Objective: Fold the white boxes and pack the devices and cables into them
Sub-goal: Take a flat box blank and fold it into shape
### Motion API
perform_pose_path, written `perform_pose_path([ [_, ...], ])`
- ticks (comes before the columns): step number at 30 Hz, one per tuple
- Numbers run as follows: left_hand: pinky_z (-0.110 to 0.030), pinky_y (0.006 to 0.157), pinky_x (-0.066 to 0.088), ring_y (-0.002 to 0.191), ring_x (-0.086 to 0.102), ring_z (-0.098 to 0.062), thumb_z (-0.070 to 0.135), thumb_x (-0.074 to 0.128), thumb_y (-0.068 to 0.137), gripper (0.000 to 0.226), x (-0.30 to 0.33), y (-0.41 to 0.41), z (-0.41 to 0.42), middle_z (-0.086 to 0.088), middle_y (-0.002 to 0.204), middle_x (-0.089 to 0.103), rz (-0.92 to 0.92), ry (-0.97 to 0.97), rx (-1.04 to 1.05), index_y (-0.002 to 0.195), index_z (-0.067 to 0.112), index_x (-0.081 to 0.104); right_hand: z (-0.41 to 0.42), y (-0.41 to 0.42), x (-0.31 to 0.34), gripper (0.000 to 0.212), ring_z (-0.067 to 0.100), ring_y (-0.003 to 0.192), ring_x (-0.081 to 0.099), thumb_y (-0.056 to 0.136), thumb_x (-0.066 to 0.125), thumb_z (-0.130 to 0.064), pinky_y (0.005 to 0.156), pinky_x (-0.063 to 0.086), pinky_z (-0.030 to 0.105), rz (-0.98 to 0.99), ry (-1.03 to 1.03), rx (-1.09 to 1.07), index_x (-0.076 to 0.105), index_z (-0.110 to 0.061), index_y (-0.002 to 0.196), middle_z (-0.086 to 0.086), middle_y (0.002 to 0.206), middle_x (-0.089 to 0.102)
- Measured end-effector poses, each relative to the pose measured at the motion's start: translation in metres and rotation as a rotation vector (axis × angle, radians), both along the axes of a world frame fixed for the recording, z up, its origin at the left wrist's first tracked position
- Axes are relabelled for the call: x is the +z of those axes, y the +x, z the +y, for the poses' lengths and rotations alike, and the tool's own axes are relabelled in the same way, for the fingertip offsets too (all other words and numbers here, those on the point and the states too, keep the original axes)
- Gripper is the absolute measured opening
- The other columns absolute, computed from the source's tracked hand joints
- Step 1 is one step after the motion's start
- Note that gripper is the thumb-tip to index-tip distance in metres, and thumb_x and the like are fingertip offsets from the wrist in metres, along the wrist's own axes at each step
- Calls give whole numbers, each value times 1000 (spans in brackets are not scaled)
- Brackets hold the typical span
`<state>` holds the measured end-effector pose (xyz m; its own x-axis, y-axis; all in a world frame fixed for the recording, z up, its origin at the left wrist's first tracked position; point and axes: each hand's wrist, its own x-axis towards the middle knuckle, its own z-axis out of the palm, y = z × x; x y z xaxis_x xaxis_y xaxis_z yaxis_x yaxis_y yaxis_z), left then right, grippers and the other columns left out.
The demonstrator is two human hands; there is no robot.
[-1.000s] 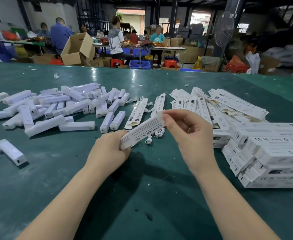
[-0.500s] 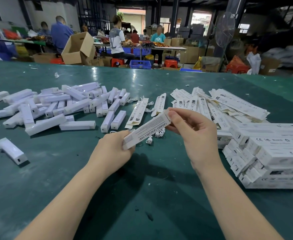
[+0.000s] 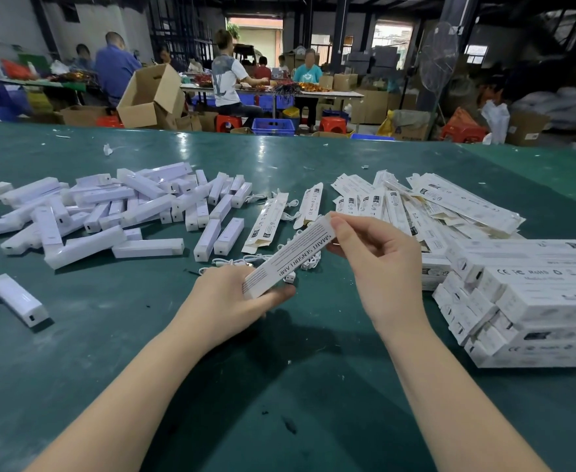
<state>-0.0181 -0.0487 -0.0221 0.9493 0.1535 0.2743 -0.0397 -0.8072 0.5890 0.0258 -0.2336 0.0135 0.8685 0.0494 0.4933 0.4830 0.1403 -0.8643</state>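
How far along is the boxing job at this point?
Done: a stack of closed boxes sits at right. In hand: the left hand and right hand hold one white box by its ends above the table; whether it is filled cannot be told. Left: many loose devices, flat unfolded boxes and cables.

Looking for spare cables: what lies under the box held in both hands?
White cables lie on the green table beneath the box. The box hides how many there are.
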Motion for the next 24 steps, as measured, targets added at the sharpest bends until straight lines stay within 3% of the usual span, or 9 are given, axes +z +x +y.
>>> perform_pose_path([
  [5,-39,65,49,59,58,-17,85,38,61,81,1,-1,-1,-6,62,63,2,-83,13,72,9,61,2,-1,-1,16,13,88,72,96,60,-14,81,58,26,-21,-42,-24,76,-16,97,-3,92,77],
  [10,-42,67,49,60,58,-21,86,34,61,88,2,-4,-4,-10,62,62,23,-95,34,78,5,64,4,-1,-4,14,20,94,71,92,66,-13,81,57,26,-12,-47,1,74,-20,100,3,103,75],
  [15,-35,57,44,56,51,-14,87,31,62,79,1,-5,-2,-6,61,61,-4,9,64,65,10,50,4,2,-7,10,19,89,71,91,68,-15,77,56,23,-12,-86,-5,74,-21,96,0,96,75],
  [21,-31,56,43,60,53,-9,87,32,65,72,1,-2,-1,2,62,59,-5,28,67,71,21,58,3,4,-10,19,14,88,72,91,68,-16,76,53,15,-23,-89,6,71,-30,104,1,104,73],
  [24,-25,59,44,65,56,-3,80,45,72,52,1,-4,-3,10,69,64,-37,-61,28,86,34,64,3,7,-13,25,11,96,71,94,65,-19,86,56,27,20,-81,57,68,-33,114,-1,114,70],
])
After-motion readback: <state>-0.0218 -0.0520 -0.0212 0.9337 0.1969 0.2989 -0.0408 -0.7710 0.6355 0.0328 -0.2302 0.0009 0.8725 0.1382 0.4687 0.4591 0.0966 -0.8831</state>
